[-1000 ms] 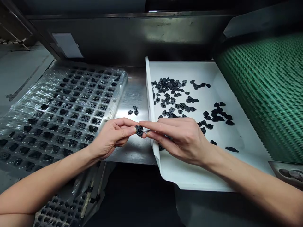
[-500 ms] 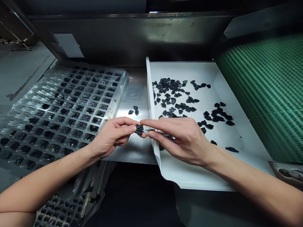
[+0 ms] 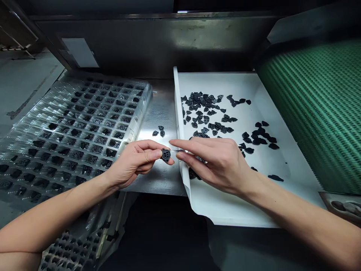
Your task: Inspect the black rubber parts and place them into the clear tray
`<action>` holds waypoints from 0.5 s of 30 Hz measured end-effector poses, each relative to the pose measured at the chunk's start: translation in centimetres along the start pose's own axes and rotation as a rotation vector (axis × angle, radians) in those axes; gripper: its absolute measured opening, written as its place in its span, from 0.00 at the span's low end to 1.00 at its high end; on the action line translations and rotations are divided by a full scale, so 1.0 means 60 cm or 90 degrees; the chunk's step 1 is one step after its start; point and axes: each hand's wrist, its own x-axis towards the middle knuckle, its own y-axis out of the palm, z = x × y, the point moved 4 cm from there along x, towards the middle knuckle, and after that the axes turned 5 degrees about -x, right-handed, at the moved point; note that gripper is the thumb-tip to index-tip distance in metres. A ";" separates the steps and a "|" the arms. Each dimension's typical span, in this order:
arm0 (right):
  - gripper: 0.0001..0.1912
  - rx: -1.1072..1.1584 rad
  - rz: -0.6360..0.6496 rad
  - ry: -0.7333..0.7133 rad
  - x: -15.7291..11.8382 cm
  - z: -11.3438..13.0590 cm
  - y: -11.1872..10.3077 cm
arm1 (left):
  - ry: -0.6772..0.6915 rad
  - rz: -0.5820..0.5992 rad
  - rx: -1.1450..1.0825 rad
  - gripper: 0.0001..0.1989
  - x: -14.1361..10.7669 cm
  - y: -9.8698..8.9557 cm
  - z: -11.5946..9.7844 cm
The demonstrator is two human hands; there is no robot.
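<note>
Between thumb and fingers, my left hand (image 3: 139, 162) pinches a small black plastic part (image 3: 166, 155) with a round openwork face. Just to its right is my right hand (image 3: 217, 162), thumb and forefinger stretched out and a little apart, the fingertips clear of the part. Nothing shows between those fingertips. Many similar black parts (image 3: 201, 101) lie in heaps and singly in the white tray (image 3: 239, 84) beneath and beyond my right hand. On the metal table, several loose black parts (image 3: 161, 133) sit beyond my left hand.
A stack of clear plastic compartment trays (image 3: 145, 99) with black parts in the pockets stands at left. Right of the white tray runs a green mesh conveyor belt (image 3: 318, 113). A dark metal panel (image 3: 135, 49) closes off the back. Lower left shows another filled tray (image 3: 70, 250).
My right fingertips have drawn slightly right, away from the black part. My left hand keeps its pinch on the part in nearly the same place.
</note>
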 end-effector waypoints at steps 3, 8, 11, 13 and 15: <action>0.17 0.042 -0.011 0.048 -0.004 0.000 -0.002 | -0.016 0.010 -0.017 0.11 0.002 0.006 0.007; 0.21 0.117 0.043 0.073 -0.006 -0.003 0.009 | -0.046 0.064 -0.064 0.15 0.008 0.012 0.023; 0.21 0.164 0.040 0.038 0.010 -0.006 0.014 | -0.035 0.116 -0.059 0.14 0.006 0.012 0.021; 0.23 0.173 0.029 -0.015 0.023 -0.003 0.013 | -0.026 0.148 -0.050 0.14 0.002 0.013 0.016; 0.25 0.167 0.025 -0.053 0.032 -0.001 0.010 | -0.009 0.159 -0.045 0.14 0.000 0.011 0.007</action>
